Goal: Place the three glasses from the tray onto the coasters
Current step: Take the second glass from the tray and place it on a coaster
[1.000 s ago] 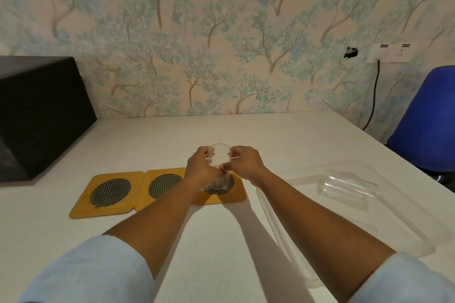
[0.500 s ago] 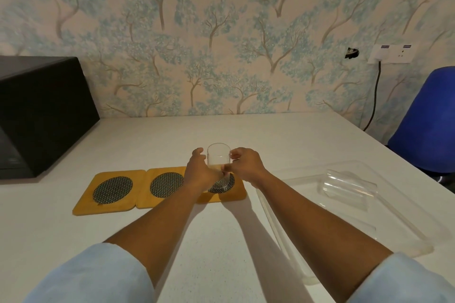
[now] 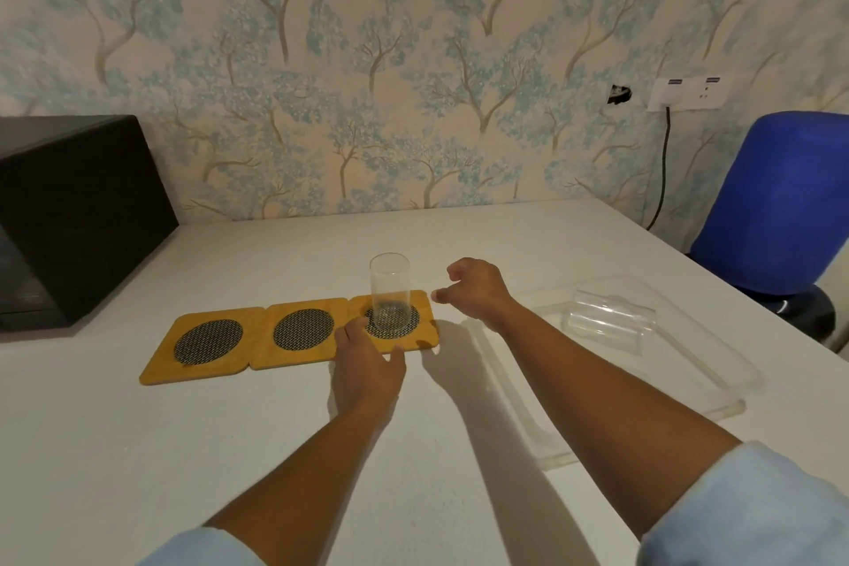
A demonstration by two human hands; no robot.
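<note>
A clear glass (image 3: pixel 390 290) stands upright on the right coaster (image 3: pixel 425 338), the last of a row of yellow wooden coasters with dark mesh centres. The middle coaster (image 3: pixel 303 329) and the left coaster (image 3: pixel 207 340) are bare. My left hand (image 3: pixel 367 370) lies just in front of the right coaster, fingers apart, holding nothing. To the right of the glass, a little apart from it, my right hand (image 3: pixel 475 292) hovers with loosely curled fingers and nothing in it. Clear glasses (image 3: pixel 606 319) lie on their sides in the transparent tray (image 3: pixel 643 427); how many I cannot tell.
A black box-like appliance (image 3: pixel 78 216) stands at the table's back left. A blue chair (image 3: pixel 781 216) is beyond the table's right edge, by a wall socket with a black cable (image 3: pixel 661 170). The wallpapered wall closes the far side.
Both hands held the glass over the right coaster and set it down upright. Both have let go: the left hand drew back toward me, the right moved off to the right.
</note>
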